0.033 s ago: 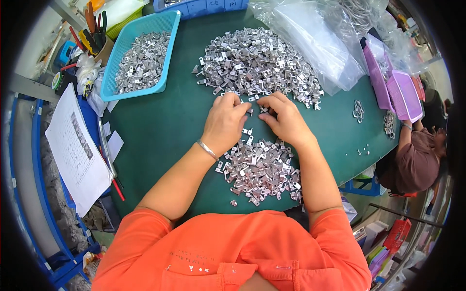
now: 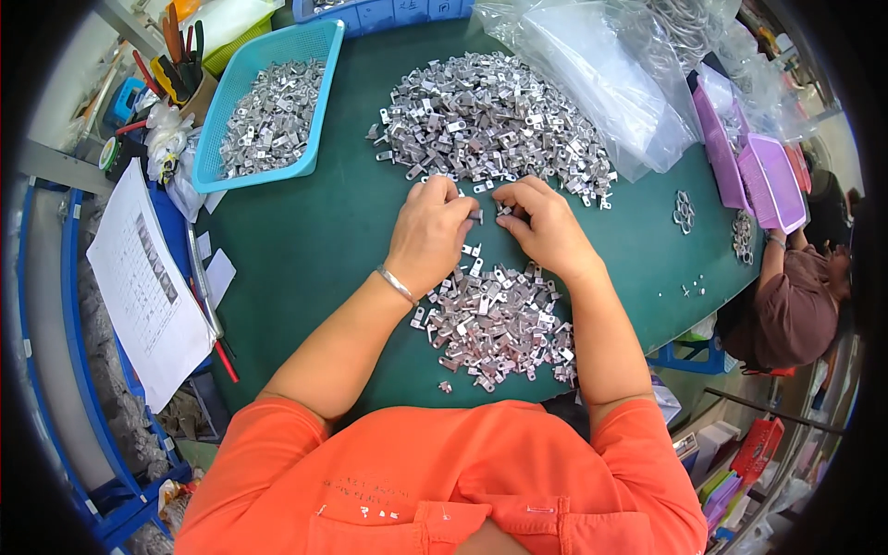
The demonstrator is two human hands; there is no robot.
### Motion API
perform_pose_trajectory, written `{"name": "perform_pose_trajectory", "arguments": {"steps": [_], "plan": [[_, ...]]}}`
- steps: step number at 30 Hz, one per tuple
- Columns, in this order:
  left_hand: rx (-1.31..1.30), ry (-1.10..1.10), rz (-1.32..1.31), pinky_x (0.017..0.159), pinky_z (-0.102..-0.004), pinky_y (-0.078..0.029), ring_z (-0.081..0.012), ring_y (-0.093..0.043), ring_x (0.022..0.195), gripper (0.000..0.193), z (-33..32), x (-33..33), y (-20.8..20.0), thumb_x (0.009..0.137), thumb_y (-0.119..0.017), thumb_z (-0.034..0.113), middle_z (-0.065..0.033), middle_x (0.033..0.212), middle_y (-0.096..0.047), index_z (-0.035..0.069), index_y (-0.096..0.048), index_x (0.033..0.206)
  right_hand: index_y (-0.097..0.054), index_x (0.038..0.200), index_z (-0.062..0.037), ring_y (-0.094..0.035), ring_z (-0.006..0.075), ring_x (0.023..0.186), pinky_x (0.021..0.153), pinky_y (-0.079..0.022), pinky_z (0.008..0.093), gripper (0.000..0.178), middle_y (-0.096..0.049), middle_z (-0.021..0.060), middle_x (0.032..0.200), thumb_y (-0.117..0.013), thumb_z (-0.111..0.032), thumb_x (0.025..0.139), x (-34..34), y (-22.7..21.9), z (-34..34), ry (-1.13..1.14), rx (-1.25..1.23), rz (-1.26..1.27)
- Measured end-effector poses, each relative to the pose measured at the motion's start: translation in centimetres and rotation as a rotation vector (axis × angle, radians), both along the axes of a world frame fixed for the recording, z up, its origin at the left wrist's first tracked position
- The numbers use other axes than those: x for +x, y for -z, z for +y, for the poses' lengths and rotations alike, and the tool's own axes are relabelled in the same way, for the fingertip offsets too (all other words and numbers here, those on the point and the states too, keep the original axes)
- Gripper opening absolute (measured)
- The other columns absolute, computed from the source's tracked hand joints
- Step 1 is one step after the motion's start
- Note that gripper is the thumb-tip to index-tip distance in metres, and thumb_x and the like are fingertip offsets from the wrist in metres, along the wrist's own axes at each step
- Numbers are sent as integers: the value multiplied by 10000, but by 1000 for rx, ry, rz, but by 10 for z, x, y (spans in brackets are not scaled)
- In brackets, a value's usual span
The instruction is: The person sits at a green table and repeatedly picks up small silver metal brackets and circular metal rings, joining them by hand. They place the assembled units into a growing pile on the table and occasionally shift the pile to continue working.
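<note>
Between two heaps of small silver metal brackets, both my hands are held close together over the green table. My left hand (image 2: 431, 222) is closed in a pinch, with a small metal bracket (image 2: 475, 215) at its fingertips. Facing it, my right hand (image 2: 546, 227) pinches another bracket (image 2: 503, 210) between thumb and fingers. The larger heap (image 2: 490, 116) spreads just beyond my fingers. A smaller heap (image 2: 499, 324) lies between my forearms, nearer my body. My curled fingers partly hide both held pieces.
A turquoise basket (image 2: 320, 102) of similar brackets stands at the far left. Clear plastic bags (image 2: 610, 83) lie at the back right, near purple baskets (image 2: 770, 180). Metal rings (image 2: 684, 213) rest on the right. Papers (image 2: 148, 287) hang over the left side. Another person (image 2: 795, 305) sits at right.
My right thumb and fingers have shifted slightly, and more of the bracket in them shows. The bracket at my left fingertips has turned a little. The heaps look the same.
</note>
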State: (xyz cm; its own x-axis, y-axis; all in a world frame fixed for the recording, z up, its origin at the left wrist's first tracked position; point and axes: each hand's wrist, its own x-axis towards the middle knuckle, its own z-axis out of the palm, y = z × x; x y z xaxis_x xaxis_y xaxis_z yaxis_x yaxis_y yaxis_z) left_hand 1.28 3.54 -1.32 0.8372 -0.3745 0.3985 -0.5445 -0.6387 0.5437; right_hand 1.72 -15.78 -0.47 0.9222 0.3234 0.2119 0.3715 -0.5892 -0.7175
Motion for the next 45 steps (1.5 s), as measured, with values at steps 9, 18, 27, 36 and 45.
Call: {"name": "perform_pose_trajectory", "arguments": {"steps": [9,18,27,36,45], "plan": [[-379,-442,-238,618,-287,-471,-179,-572,683,60,45,21,-42,799,-678,51,-63,798,-598,40,-625,826,-639,937,-41,-623,235,779,694,-510,333,200,-595,85,874,-711,-62,752,-7,1,-20,97,24,78],[-203,-368,-44,686,-329,-486,-255,-588,797,190,61,23,-47,743,-662,-2,-99,910,-608,49,-642,925,-624,1012,-13,-641,161,771,649,-514,300,192,-654,64,857,-641,-2,822,-1,0,-17,89,492,556],[-69,-172,101,653,-332,-501,-235,-614,724,213,16,9,7,732,-729,71,-72,863,-572,58,-633,922,-648,908,58,-650,195,851,766,-536,295,135,-667,124,901,-586,114,802,-6,-11,-25,-281,834,498],[-1211,-61,1057,654,-254,-545,-145,-644,733,132,18,5,-7,884,-610,62,-73,849,-650,-11,-605,994,-655,942,1,-621,214,767,675,-503,294,148,-620,91,908,-637,30,799,4,4,7,39,-6,-129],[-1276,141,1114,609,-242,-544,-142,-641,677,107,22,5,-8,867,-607,15,-91,860,-665,-11,-619,969,-613,895,37,-630,163,831,770,-527,276,170,-649,113,927,-599,156,774,-7,-8,-4,-103,920,353]]}}
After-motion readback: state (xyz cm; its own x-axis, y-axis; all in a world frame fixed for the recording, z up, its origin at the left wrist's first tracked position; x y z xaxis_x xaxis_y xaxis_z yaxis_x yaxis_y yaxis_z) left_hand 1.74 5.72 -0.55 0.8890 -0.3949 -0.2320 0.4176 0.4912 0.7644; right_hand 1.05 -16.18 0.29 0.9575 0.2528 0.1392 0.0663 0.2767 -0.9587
